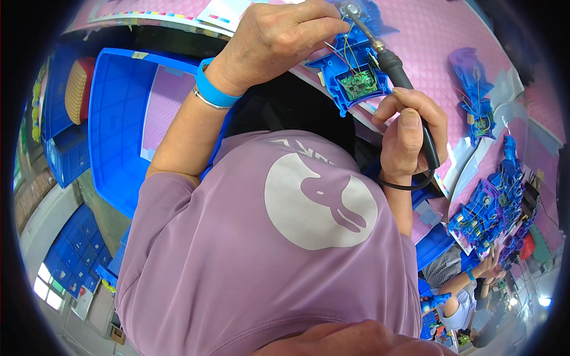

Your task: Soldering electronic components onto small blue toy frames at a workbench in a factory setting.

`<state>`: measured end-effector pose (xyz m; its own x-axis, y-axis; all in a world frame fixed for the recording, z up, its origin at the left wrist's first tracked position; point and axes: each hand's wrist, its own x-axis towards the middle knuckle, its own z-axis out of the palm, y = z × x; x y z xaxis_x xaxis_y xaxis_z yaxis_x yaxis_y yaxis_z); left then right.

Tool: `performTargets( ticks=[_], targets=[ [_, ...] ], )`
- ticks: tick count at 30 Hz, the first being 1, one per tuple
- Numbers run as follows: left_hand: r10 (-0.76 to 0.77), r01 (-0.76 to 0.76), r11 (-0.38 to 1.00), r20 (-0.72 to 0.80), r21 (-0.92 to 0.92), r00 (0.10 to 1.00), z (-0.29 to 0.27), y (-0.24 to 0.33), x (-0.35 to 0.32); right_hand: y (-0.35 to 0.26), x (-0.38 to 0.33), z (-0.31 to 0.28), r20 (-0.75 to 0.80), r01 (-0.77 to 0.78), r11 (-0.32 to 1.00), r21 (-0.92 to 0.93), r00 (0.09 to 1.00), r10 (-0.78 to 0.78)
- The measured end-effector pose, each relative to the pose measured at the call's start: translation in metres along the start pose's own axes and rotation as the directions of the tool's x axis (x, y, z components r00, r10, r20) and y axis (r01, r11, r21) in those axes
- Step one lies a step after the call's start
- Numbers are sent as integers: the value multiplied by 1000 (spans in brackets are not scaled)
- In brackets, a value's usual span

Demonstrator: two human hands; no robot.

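Observation:
My right hand (412, 127) is closed round the dark handle of a soldering iron (396, 68). The iron's metal shaft slants up and left across a blue plastic housing (328, 62), toward a round silvery part (351, 10) near the top edge. My left hand (288, 38) has its thumb and fingers pinched together beside that part; what they hold, if anything, is hidden. A green circuit board (359, 85) sits in the lower section of the housing. Thin wires (346, 54) run from the board up toward the silvery part.
Another blue housing (475, 83) with wires lies to the right on the pink work surface (433, 35). Several more are heaped (487, 207) farther right, near a co-worker's arm (460, 283). A large blue bin (116, 130) stands at my left. The iron's black cord (409, 187) loops by my right wrist.

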<state>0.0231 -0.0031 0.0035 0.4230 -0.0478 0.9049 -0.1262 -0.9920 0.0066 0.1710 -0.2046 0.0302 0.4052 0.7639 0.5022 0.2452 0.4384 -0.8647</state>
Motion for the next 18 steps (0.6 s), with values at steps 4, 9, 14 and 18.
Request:
performTargets(
  ticks=[4, 9, 14, 18],
  targets=[
    [-41, 41, 999, 40, 2, 998, -2, 3, 1, 1, -1, 0, -11, 7, 1000, -1, 1000, -7],
    [-337, 332, 939, 406, 84, 849, -22, 19, 25, 0, -2, -2, -15, 6, 1000, -14, 1000, -6],
    [-110, 113, 994, 130, -12, 985, -9, 7, 7, 0, -2, -2, -10, -1, 1000, -8, 1000, 1],
    [-119, 123, 992, 132, -21, 984, -8, 6, 6, 1, -2, -2, -13, -2, 1000, -3, 1000, 2]
  ],
)
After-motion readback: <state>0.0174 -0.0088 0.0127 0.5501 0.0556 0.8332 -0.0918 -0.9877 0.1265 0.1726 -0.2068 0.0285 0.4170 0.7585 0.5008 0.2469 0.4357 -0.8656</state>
